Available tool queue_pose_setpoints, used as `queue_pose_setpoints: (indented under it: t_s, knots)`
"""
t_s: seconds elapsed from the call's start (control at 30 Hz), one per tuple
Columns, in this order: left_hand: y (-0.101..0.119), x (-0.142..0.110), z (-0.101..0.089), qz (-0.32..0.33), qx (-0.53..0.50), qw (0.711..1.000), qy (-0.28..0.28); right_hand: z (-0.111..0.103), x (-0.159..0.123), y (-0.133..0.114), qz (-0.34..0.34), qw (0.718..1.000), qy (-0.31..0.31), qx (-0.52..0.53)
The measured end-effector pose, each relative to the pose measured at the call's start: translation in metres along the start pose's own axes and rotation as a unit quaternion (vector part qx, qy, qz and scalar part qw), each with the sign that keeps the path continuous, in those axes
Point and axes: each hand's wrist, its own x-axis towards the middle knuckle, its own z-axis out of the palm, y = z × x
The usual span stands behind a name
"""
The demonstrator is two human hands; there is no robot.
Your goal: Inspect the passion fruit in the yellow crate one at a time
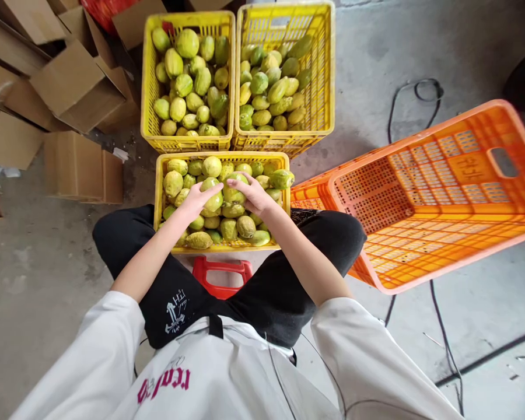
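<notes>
A yellow crate (161, 192) full of green-yellow fruits sits on the floor between my knees. My left hand (195, 200) is curled over one green fruit (213, 198) at the top of the pile. Beside it, my right hand (254, 194) closes on another green fruit (234, 192). The two hands nearly touch over the crate's middle. I sit on a low red stool (222, 276).
Two more yellow crates (147, 87) (326, 76) of the same fruit stand side by side behind the near one. A tilted empty orange crate (437, 192) lies at my right. Cardboard boxes (76, 87) are piled at the left. A black cable (420, 96) runs over the concrete floor.
</notes>
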Motion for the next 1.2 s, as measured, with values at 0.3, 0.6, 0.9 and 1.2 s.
queue_pose_setpoints:
  t_s: [0.3, 0.6, 0.9, 1.2]
  knots:
    - [0.023, 0.006, -0.016, -0.001, -0.079, 0.994, -0.080, -0.005, 0.004, -0.032, -0.007, 0.998, 0.002, 0.062]
    - [0.016, 0.004, -0.016, 0.006, -0.078, 0.995, -0.066, 0.011, 0.004, -0.014, 0.017, 0.993, -0.026, 0.113]
    - [-0.011, 0.006, 0.002, -0.023, -0.021, 1.000, 0.004, 0.003, 0.007, 0.001, 0.060, 0.995, 0.045, 0.067]
    - [-0.005, 0.004, -0.003, -0.014, 0.007, 1.000, 0.000, 0.005, 0.002, 0.004, 0.004, 0.998, 0.052, -0.018]
